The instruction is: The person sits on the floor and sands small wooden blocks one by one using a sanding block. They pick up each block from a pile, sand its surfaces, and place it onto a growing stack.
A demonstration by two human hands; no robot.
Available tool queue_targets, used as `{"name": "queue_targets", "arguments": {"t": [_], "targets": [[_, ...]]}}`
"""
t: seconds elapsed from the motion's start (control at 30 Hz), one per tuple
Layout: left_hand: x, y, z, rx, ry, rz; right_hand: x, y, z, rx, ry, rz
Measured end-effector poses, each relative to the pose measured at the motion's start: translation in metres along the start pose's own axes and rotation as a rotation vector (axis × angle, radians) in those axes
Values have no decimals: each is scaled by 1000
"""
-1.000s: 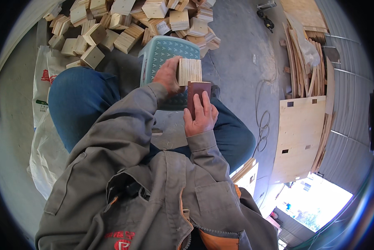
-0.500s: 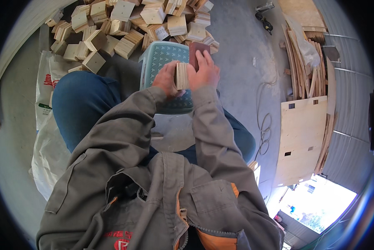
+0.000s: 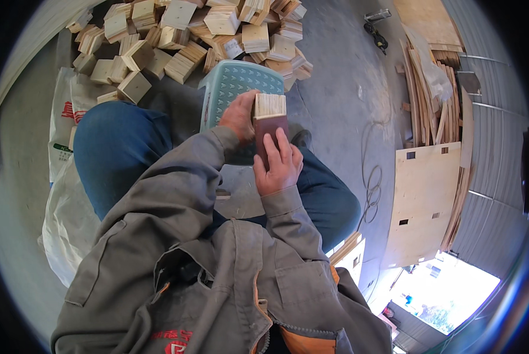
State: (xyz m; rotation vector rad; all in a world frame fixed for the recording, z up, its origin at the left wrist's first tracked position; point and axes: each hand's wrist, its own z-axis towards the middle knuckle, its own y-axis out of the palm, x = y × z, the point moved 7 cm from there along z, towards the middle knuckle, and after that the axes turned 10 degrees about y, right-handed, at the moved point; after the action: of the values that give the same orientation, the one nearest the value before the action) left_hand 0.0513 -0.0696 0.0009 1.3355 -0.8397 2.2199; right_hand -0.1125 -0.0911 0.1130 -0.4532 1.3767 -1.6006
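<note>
1. Now, block point(image 3: 271, 105): one, layered wood, over the stool point(image 3: 232, 78); left hand point(image 3: 239, 118), fingers clasping its left side.
2. Bar point(image 3: 267, 133): one, red-brown, apparently against the block's near side; right hand point(image 3: 279, 170), fingers grasping it, spread over its face.
3. Step, from where I stand: likely rubbing the block with the bar.
4. Next move, I judge: calls for a firm left grip, bar pressed flat.

Wooden block point(image 3: 270, 105) partly behind brown block point(image 3: 268, 125)
</note>
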Motion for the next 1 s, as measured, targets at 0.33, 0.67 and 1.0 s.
{"name": "queue_targets", "arguments": {"t": [0.33, 0.67, 1.0], "targets": [[-3, 6, 0, -49, -6, 35, 0, 54, 146, -164, 265, -116], [-1, 0, 0, -52, -90, 0, -5, 3, 10, -112, 35, -4], [4, -2, -1, -1, -37, -6, 5, 4, 25, 7, 5, 0]]}}
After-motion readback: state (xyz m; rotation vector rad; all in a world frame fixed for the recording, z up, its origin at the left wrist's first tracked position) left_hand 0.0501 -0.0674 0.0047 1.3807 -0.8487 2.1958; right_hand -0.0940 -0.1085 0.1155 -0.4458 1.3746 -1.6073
